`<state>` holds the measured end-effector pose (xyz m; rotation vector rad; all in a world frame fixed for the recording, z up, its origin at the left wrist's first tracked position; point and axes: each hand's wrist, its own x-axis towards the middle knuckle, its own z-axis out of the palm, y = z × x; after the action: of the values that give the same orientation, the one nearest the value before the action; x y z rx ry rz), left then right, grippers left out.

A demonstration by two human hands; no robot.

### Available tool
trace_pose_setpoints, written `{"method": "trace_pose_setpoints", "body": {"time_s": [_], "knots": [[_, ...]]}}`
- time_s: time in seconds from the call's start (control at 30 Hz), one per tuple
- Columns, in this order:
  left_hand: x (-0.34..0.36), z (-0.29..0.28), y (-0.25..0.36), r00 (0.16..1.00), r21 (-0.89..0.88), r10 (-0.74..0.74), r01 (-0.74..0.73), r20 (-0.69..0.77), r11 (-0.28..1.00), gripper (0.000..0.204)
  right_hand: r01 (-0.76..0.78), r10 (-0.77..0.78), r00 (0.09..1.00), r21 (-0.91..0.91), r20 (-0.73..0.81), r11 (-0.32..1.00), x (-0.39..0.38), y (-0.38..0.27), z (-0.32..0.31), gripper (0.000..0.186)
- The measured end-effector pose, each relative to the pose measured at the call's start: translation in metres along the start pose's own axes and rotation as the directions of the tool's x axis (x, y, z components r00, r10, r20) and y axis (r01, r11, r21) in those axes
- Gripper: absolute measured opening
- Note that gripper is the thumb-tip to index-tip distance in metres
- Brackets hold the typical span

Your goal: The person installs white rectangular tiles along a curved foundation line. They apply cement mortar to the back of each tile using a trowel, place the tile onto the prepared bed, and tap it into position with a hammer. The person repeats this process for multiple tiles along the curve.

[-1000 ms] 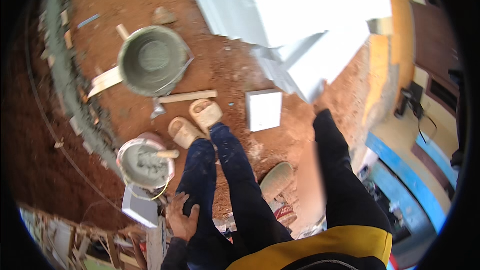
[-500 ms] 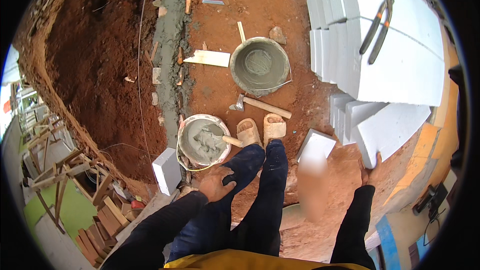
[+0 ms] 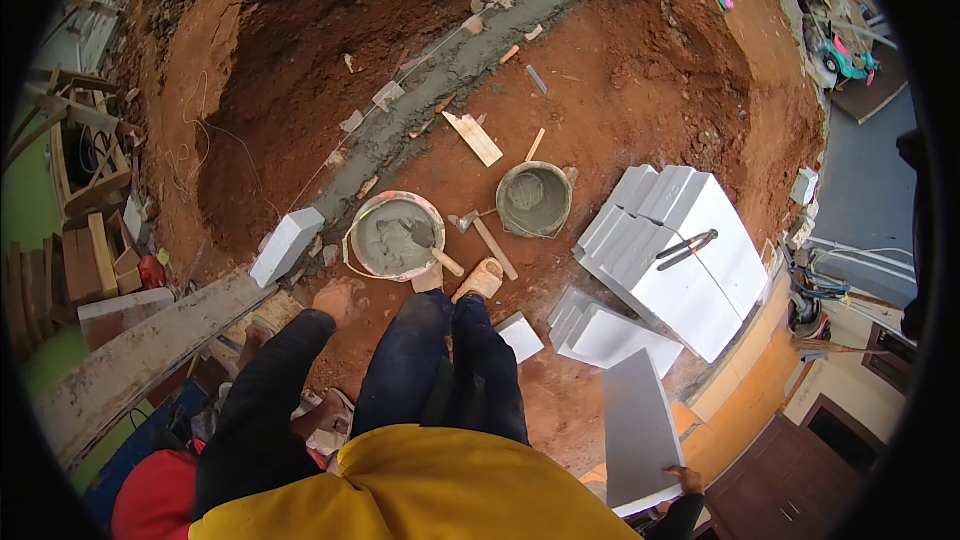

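My right hand [image 3: 687,480] is closed on the edge of a large white lightweight block [image 3: 640,420], held tilted at the lower right. Beside the bucket of wet mortar [image 3: 385,240], my left hand [image 3: 338,300] hangs over the soil, holding nothing, its fingers loosely apart. A trowel [image 3: 447,261] rests in that mortar, its wooden handle over the rim. One white block [image 3: 287,245] stands on edge left of the bucket. More white blocks [image 3: 725,285] are stacked at the right, with pincers [image 3: 687,249] on top. Smaller white blocks [image 3: 610,333] lie next to the stack.
A hatchet [image 3: 492,245] lies between the mortar bucket and a second bucket [image 3: 534,198]. Beyond runs a mortar strip [image 3: 440,75] with a string line along it. A white piece [image 3: 519,337] lies by my feet. Someone in red [image 3: 155,495] is partly hidden behind my left arm.
The view has turned right. My right hand has drawn a white block away from the low pile toward me. My left hand has moved off my knee to beside the mortar bucket.
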<state>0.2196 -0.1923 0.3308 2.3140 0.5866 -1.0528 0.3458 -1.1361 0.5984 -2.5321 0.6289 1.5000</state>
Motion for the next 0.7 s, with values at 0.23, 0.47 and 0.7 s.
{"method": "trace_pose_setpoints", "body": {"time_s": [0.23,0.47,0.7], "knots": [[-0.021,0.039,0.01,0.998,-0.339,-0.012,0.032,0.062,0.94,0.051,-0.145,0.091,0.984,-0.392,-0.151,0.908,-0.102,-0.239,-0.038,0.096],[-0.015,0.019,0.022,0.999,-0.392,-0.04,0.046,0.023,0.919,0.099,0.247,-0.443,0.875,-0.606,-0.194,0.756,-0.276,-0.472,0.01,0.07],[-0.016,-0.088,-0.014,0.89,-0.557,0.091,-0.356,-0.447,0.751,0.155,0.362,-0.694,0.711,-0.787,-0.113,0.5,-0.388,-0.561,-0.054,0.093]]}}
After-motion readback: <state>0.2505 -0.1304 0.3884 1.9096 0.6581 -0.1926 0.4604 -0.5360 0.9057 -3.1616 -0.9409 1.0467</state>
